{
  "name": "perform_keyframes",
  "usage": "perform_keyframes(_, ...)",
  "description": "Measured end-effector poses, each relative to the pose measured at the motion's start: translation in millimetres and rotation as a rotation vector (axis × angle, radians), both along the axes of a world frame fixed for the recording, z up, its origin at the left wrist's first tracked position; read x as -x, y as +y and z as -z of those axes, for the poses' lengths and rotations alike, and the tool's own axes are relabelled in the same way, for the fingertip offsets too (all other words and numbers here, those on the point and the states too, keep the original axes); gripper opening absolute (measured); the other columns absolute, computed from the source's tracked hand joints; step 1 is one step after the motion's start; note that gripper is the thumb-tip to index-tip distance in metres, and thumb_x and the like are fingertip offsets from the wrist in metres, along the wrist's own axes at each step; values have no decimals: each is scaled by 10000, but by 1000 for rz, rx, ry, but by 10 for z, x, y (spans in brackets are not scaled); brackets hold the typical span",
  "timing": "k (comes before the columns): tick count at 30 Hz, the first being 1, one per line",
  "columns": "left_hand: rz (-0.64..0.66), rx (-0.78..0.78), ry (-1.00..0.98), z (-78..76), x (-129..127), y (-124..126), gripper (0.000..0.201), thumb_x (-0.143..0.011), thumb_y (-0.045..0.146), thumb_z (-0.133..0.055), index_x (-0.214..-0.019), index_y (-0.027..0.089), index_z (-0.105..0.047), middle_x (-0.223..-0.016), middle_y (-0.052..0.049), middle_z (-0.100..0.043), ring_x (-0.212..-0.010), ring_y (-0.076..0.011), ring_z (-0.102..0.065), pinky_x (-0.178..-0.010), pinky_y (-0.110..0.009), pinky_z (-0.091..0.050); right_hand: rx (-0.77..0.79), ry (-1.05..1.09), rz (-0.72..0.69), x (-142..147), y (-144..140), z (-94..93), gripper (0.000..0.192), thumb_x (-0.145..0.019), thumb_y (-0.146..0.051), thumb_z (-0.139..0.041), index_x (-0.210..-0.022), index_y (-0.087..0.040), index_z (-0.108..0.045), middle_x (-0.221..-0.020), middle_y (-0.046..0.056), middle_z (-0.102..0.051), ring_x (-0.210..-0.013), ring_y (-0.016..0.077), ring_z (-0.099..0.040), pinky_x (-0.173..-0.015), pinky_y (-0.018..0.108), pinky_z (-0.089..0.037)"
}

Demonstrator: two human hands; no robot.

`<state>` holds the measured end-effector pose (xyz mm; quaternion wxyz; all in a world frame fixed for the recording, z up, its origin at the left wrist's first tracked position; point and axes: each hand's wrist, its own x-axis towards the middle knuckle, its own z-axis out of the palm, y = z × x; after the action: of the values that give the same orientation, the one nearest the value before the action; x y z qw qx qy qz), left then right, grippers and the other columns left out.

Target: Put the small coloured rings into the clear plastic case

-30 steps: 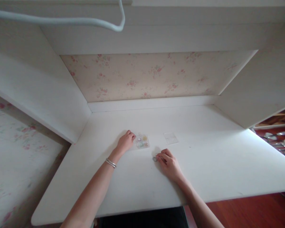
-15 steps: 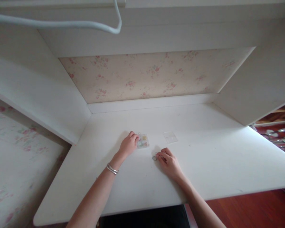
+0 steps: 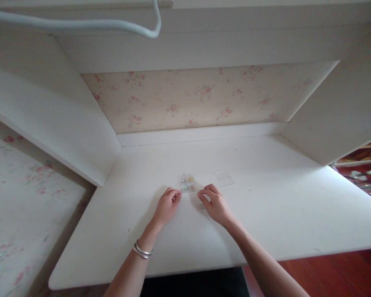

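Observation:
A small clear plastic case (image 3: 188,190) with compartments lies on the white desk, with several small coloured round pieces in it. My left hand (image 3: 167,205) is closed, its fingertips together at the case's lower left corner; whether they grip the corner or something small, I cannot tell. Just right of the case, my right hand (image 3: 215,205) is pinched. Something pale and tiny shows at its fingertips, too small to name. A small ring (image 3: 203,206) lies on the desk, partly under the right hand. The flat clear lid (image 3: 224,179) rests apart, farther right.
The white desk (image 3: 281,206) has side panels (image 3: 321,111) and a low back ledge (image 3: 200,134). A white cable (image 3: 95,25) hangs across the top left. A dark seat (image 3: 194,284) sits at the front edge. Shiny items (image 3: 363,177) lie beyond the right end.
My left hand has come off the case's left side, nearer to me at its lower corner. My right hand has risen slightly toward the case, leaving the ring on the desk.

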<state>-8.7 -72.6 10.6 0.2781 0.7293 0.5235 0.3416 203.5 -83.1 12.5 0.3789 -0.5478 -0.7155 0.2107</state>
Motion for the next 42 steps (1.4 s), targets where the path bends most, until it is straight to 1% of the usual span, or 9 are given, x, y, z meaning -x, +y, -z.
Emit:
perform_keyframes(4, 10, 56, -45, 42, 27, -65, 221, -889, 297, -441, -880, 180, -628, -838, -37, -590, -703, -127, -545, -668, -255, -454, -65, -23, -23, 215, 301, -88, 218, -883, -323, -482, -869, -223, -675, -883, 43, -555, -793, 143, -552, -720, 261, -444)
perform_keyframes(8, -15, 59, -74, 47, 74, -35, 191, -866, 264, -463, -860, 175, -632, -832, -41, -602, -747, -139, -558, -697, -266, -458, -73, -86, -12, 370, 570, -79, 235, -891, -311, -468, -884, -216, -682, -895, 43, -553, -750, 126, -543, -702, 252, -431)
perform_keyframes(14, -25, 45, -84, 46, 106, -26, 182, -858, 240, -467, -854, 176, -637, -843, -43, -611, -769, -140, -569, -731, -271, -462, -34, -195, -90, 422, 716, -7, 231, -887, -299, -482, -867, -230, -702, -881, 29, -564, -758, 118, -546, -701, 237, -414)
perform_keyframes(18, -28, 31, -56, 70, 98, -19, 186, -858, 243, -469, -850, 179, -643, -825, -40, -614, -748, -139, -567, -711, -268, -466, -85, -96, -3, 286, 668, -2, 266, -897, -332, -456, -900, -234, -703, -837, 29, -571, -750, 128, -552, -700, 249, -419)
perform_keyframes(22, -11, 21, 12, 52, 46, -42, 198, -870, 258, -459, -852, 184, -642, -824, -44, -611, -744, -147, -573, -705, -276, -467, -81, 6, 118, -8, 537, 46, 298, -879, -389, -465, -877, -215, -707, -827, 41, -579, -748, 148, -556, -698, 276, -433)
perform_keyframes(28, 149, 5, 149, -102, -235, -227, 208, -900, 294, -436, -904, 231, -634, -900, -42, -611, -772, -144, -598, -734, -264, -472, 38, 41, 201, -411, 228, 198, 356, -861, -460, -453, -845, -207, -703, -821, 42, -579, -655, 141, -533, -638, 279, -436)
perform_keyframes(31, 226, -24, 228, -121, -436, -305, 181, -882, 293, -478, -964, 250, -635, -930, -40, -614, -813, -159, -605, -749, -271, -472, 55, 72, 229, -458, 114, 212, 357, -863, -466, -451, -849, -205, -694, -823, 36, -578, -626, 129, -527, -613, 267, -430)
perform_keyframes(35, 262, -101, 352, -81, -643, -304, 203, -894, 273, -454, -957, 252, -646, -890, -47, -612, -794, -174, -597, -740, -296, -467, 52, 102, 234, -441, 63, 186, 366, -866, -472, -441, -846, -206, -692, -827, 38, -580, -640, 133, -537, -614, 264, -431)
perform_keyframes(42, 292, -102, 477, -58, -745, -233, 214, -900, 213, -422, -868, 227, -634, -842, -52, -594, -752, -169, -588, -678, -276, -454, 53, 151, 243, -476, 71, 184, 365, -860, -480, -456, -848, -203, -693, -804, 30, -578, -622, 124, -533, -596, 249, -428)
